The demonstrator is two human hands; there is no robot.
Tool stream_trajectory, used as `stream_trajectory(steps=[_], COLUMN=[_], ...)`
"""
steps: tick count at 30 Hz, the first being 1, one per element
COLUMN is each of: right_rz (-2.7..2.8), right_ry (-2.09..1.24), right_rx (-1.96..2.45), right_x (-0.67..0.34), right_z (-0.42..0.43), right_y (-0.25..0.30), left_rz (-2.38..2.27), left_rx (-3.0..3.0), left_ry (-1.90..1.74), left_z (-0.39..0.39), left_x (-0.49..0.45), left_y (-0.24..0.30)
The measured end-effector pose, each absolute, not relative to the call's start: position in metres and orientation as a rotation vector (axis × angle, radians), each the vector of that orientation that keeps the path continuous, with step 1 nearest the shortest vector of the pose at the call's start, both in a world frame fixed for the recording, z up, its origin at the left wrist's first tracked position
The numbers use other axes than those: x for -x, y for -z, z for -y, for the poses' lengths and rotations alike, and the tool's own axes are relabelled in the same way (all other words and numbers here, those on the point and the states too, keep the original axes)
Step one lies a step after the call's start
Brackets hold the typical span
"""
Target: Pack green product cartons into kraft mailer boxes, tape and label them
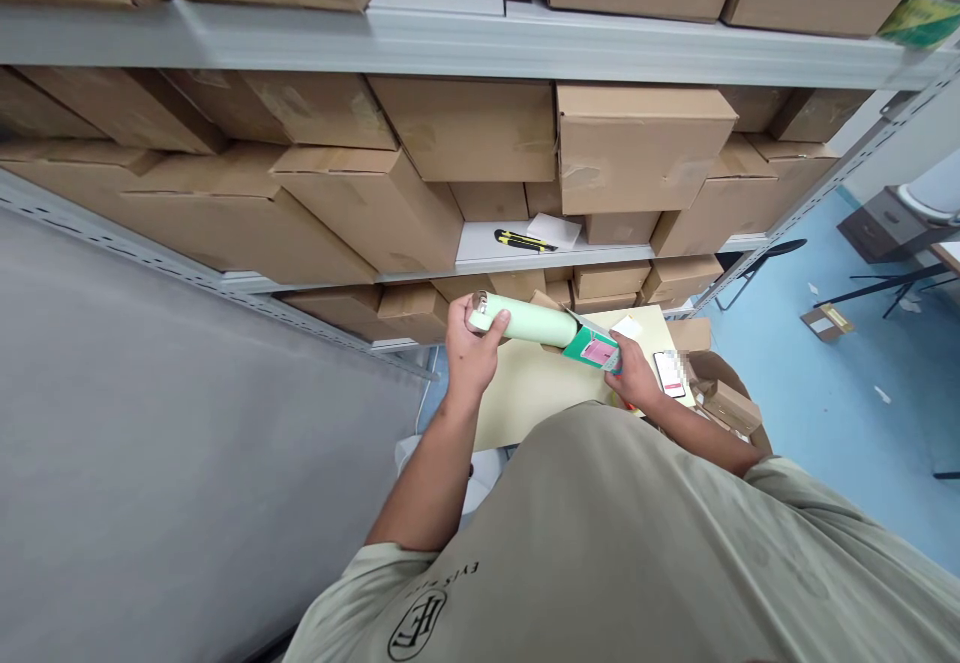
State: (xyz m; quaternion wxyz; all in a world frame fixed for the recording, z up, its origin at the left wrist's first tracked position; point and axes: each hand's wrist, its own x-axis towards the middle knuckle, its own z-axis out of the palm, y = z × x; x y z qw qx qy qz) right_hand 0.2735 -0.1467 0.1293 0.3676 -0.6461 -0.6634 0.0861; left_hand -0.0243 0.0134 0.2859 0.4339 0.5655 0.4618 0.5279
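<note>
A smooth pale green cylinder (531, 320), shaped like a bottle, lies nearly level between my hands, above the table. Its left end has a whitish, shiny cap-like part, and my left hand (471, 341) is closed around that end with the thumb on top. The cylinder's right end sits inside a small green carton (589, 345) with a pink printed panel. My right hand (634, 373) grips the carton at its far right end. How deep the cylinder reaches into the carton is hidden.
Below my hands stands a pale yellow table (517, 398) with a phone (670, 373) on its right side. Shelves ahead hold several cardboard boxes (645, 148). Black-and-yellow box cutters (523, 241) lie on the middle shelf. A bin of cardboard (731, 405) stands right; a grey wall (187, 443) is left.
</note>
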Motion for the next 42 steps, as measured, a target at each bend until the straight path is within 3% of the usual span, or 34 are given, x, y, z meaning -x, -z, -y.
stream_trajectory(steps=[15,37,42], right_rz=[1.599,1.406,1.395], right_ry=[-0.379,-0.686,-0.834], right_rx=[1.426,1.246,1.248], right_x=[-0.253,-0.229,-0.223], right_z=[0.137,0.138,0.142], right_y=[-0.130,-0.148,-0.170], left_rz=[-1.311,-0.716,-0.566], left_rx=[-1.742,-2.362,-2.563], left_ry=[-1.185,-0.969,-1.185], left_z=[0.002,0.073,0.067], left_x=[0.013,0.003,0.005], left_y=[-0.288,-0.352,-0.345])
